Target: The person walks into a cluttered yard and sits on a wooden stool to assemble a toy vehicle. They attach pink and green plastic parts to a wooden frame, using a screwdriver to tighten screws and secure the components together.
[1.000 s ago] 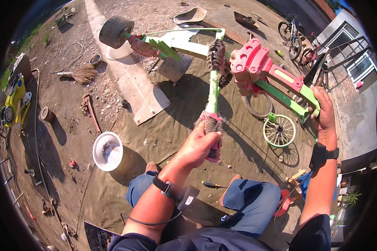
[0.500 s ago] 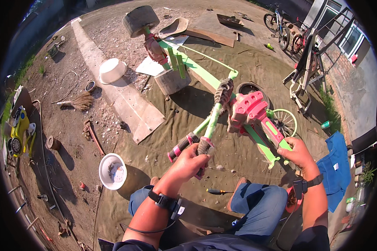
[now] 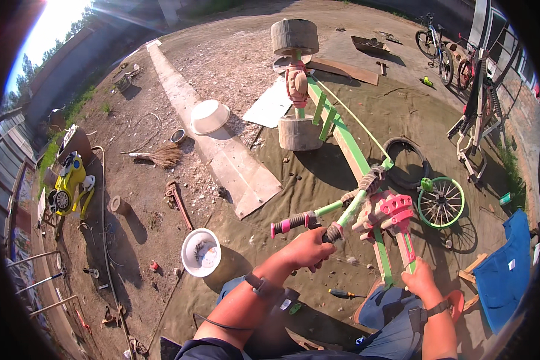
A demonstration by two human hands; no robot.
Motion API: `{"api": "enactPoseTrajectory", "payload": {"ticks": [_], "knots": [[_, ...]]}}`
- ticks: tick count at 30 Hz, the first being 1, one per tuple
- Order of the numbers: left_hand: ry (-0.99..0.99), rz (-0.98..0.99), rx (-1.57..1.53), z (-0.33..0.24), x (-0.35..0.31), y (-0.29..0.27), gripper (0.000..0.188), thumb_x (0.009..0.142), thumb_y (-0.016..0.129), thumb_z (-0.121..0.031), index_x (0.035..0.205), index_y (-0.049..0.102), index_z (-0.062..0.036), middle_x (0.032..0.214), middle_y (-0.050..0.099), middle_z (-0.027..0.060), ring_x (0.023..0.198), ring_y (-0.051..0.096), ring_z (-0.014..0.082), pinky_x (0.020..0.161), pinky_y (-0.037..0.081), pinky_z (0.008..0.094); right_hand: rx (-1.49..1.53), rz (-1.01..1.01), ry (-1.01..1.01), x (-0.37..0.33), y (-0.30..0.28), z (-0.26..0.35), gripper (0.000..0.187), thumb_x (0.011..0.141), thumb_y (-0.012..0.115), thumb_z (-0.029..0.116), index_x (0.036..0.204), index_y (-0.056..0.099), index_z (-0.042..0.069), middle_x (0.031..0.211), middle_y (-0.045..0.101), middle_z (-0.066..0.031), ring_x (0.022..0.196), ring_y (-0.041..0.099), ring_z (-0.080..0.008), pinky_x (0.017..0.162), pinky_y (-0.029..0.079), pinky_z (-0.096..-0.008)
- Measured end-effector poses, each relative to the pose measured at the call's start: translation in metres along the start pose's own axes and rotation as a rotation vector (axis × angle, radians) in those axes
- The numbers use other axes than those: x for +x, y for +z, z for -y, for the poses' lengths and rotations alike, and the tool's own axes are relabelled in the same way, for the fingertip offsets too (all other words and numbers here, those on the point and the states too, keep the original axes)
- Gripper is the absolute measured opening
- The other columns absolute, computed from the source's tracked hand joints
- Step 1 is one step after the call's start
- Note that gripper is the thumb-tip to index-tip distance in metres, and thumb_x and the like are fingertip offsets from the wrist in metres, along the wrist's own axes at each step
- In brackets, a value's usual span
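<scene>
"So, where is the green frame [image 3: 345, 141]?"

"Right in front of the person, over a wrinkly brown-green cloth [image 3: 396, 114]. Two fat, round wheels [image 3: 300, 133] sit on its far end."

"What are the hands doing?"

"The left hand [image 3: 309, 248] makes a fist around a bumpy dark grip [image 3: 335, 233] on the handlebar [image 3: 355, 207]. The right hand [image 3: 420, 277] is curled round the end of a fork leg [image 3: 405, 245], but I can't see all its fingers."

"Is it heavy?"

"I'd guess so, mostly near the wheels and the chunky pink block [image 3: 393, 210] with holes in it. The bars look like hard metal, so they shouldn't bend or break. The handlebar might swing, though, so it could feel wobbly."

"Where's the best place to grab?"

"The grips, I think, because ridges help a palm stick. Smooth green paint may be more slippery."

"Anything else round?"

"Yes, a spoked wheel [image 3: 440, 203] with a thin green rim, and a dark tyre [image 3: 425, 165] that looks rubbery, both to the right of the handlebar"
</scene>
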State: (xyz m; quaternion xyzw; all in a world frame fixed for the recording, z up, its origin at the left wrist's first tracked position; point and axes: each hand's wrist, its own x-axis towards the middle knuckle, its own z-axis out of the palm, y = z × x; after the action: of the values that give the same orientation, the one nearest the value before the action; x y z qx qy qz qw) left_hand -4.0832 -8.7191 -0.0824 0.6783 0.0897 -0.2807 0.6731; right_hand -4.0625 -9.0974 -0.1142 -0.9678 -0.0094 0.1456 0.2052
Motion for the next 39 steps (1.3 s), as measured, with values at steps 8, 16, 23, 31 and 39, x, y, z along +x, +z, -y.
{"api": "enactPoseTrajectory", "payload": {"ticks": [8,16,23,31,39], "knots": [[0.008,-0.022,0.115,-0.016,-0.005,-0.009,0.025,0.087,0.061,-0.022,0.096,0.053,0.0,0.073,0.058,0.0048,0.055,0.06,0.014,0.044,0.049,0.0294,0.219,0.083,0.038,-0.007,0.023,0.011,0.033,0.07,0.066,0.02,0.093,0.059,-0.001,0.079,0.066,-0.0224,0.075,0.068,-0.0374,0.069,0.054,-0.0439],[-0.022,-0.114,0.305,-0.063,0.003,-0.007,0.041,0.09,0.059,-0.036,0.12,0.06,-0.0088,0.08,0.059,0.0019,0.055,0.054,0.0096,0.048,0.045,0.0248,0.256,0.174,0.034,-0.006,0.065,0.007,0.033,0.069,0.068,0.022,0.094,0.06,0.001,0.079,0.066,-0.0189,0.079,0.066,-0.0375,0.068,0.051,-0.0432],[-0.073,-0.025,0.534,-0.112,0.033,-0.002,0.033,0.089,0.057,-0.021,0.119,0.061,-0.0074,0.074,0.062,0.0039,0.054,0.058,0.0119,0.048,0.048,0.0265,0.429,0.329,0.175,-0.006,0.074,0.027,0.022,0.075,0.067,0.019,0.083,0.061,0.0,0.068,0.061,-0.0099,0.062,0.06,-0.0202,0.057,0.048,-0.0355],[-0.103,0.192,0.949,-0.153,0.114,0.031,0.026,0.084,0.054,-0.015,0.103,0.066,-0.0008,0.068,0.061,0.0097,0.051,0.059,0.0181,0.043,0.047,0.03,0.912,0.479,0.205,-0.002,0.138,-0.01,0.016,0.077,0.066,0.014,0.076,0.061,0.0,0.066,0.058,-0.0069,0.054,0.056,-0.0175,0.05,0.046,-0.0333],[0.091,0.497,1.64,-0.129,0.172,0.064,0.024,0.081,0.052,-0.011,0.091,0.07,0.0005,0.074,0.067,0.0131,0.056,0.067,0.0233,0.049,0.051,0.0341,1.255,0.505,0.39,-0.027,0.224,0.02,0.022,0.078,0.062,0.018,0.067,0.06,0.0,0.06,0.06,-0.0084,0.053,0.061,-0.019,0.044,0.045,-0.0335]]}}
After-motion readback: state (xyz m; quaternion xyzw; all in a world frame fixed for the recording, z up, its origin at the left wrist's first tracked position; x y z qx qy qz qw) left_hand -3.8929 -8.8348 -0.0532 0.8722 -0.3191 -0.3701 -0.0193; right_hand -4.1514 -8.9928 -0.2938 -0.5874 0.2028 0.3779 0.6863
